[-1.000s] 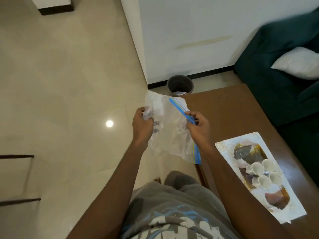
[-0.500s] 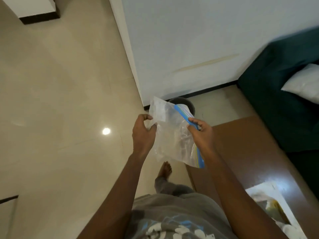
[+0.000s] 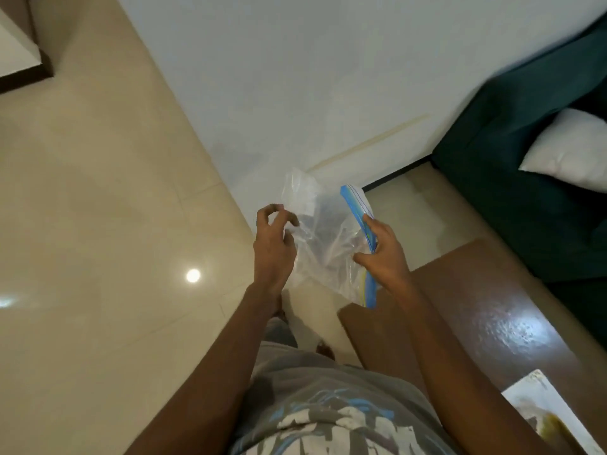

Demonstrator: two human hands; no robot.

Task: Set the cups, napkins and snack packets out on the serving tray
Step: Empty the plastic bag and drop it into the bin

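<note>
A clear plastic zip bag point(image 3: 323, 238) with a blue seal strip hangs in the air in front of me, above the floor by the table's corner. My right hand point(image 3: 382, 254) pinches the bag at its blue strip. My left hand point(image 3: 274, 247) is at the bag's left edge with its fingers spread and curled, seemingly off the plastic. What is inside the bag is too blurred to tell. Only a corner of the white patterned serving tray point(image 3: 538, 402) shows at the bottom right, on the brown table point(image 3: 476, 316). The cups are out of view.
A dark green sofa point(image 3: 512, 178) with a white cushion point(image 3: 568, 152) stands at the right behind the table. A white wall point(image 3: 295, 77) runs across the top. Beige tiled floor point(image 3: 98, 224) fills the left. My foot point(image 3: 323, 349) shows below the bag.
The view has swung up and left, so the tray with its cups slid almost out of frame. My left hand has let go of the bag's edge and spread its fingers; the right still holds the strip.
</note>
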